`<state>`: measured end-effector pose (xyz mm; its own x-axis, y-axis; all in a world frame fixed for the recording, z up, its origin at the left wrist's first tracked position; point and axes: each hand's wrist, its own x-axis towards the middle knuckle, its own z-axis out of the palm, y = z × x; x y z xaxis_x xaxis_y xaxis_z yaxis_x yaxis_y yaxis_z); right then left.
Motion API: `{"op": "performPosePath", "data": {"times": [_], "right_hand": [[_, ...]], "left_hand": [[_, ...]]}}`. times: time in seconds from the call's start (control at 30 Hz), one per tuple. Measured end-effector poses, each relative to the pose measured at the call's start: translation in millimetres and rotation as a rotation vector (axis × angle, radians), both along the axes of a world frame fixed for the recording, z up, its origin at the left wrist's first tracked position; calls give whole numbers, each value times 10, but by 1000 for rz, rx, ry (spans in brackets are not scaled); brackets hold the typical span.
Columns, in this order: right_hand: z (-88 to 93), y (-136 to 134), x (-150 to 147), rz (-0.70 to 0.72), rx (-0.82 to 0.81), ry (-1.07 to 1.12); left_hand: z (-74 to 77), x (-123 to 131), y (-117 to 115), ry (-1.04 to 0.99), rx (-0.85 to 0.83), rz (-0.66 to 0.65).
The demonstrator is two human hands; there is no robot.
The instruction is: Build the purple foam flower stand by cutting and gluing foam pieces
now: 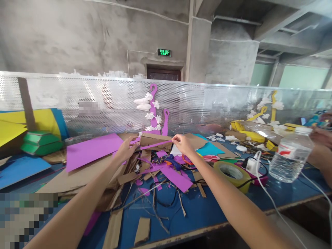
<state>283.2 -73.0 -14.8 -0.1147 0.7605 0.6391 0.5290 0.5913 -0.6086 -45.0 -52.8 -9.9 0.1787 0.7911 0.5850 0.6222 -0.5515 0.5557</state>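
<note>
My right hand [183, 143] pinches the right end of a narrow purple strip [156, 144], which runs along the front of a folded cardboard piece [153, 139]. At the left end of that cardboard, the fingers of my left hand [127, 148] are closed on its edge, with a bit of purple showing beside them. Behind stands a purple hook-topped shape [153, 116] with white tufts, and a smaller purple hook shape [165, 121] beside it. Below my hands, a blue and orange glue gun [172, 162] lies among purple scraps [177, 177].
A purple sheet [93, 150] and cardboard lie left, near a green block [40, 143]. To the right are a tape roll [232, 173], a white plug [252, 165] with cables, and a water bottle [290, 155]. Another person's hand [321, 138] is at far right. A perforated metal screen [197, 107] runs behind.
</note>
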Motion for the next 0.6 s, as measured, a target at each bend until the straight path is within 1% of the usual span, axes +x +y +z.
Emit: {"op": "performPosePath", "data": {"times": [0.1, 0.17, 0.3, 0.43, 0.6], "right_hand": [[-111, 114, 23, -3, 16, 12], [-178, 180, 34, -9, -38, 21], [-252, 259, 29, 17, -153, 43], [-258, 284, 15, 46, -174, 72], [-257, 299, 1, 37, -210, 130]], "left_hand": [[-10, 71, -47, 43, 4, -75], [-19, 104, -73, 66, -15, -92], [-15, 97, -87, 121, -18, -45], [14, 83, -69, 137, -12, -18], [26, 97, -32, 114, 8, 24]]}}
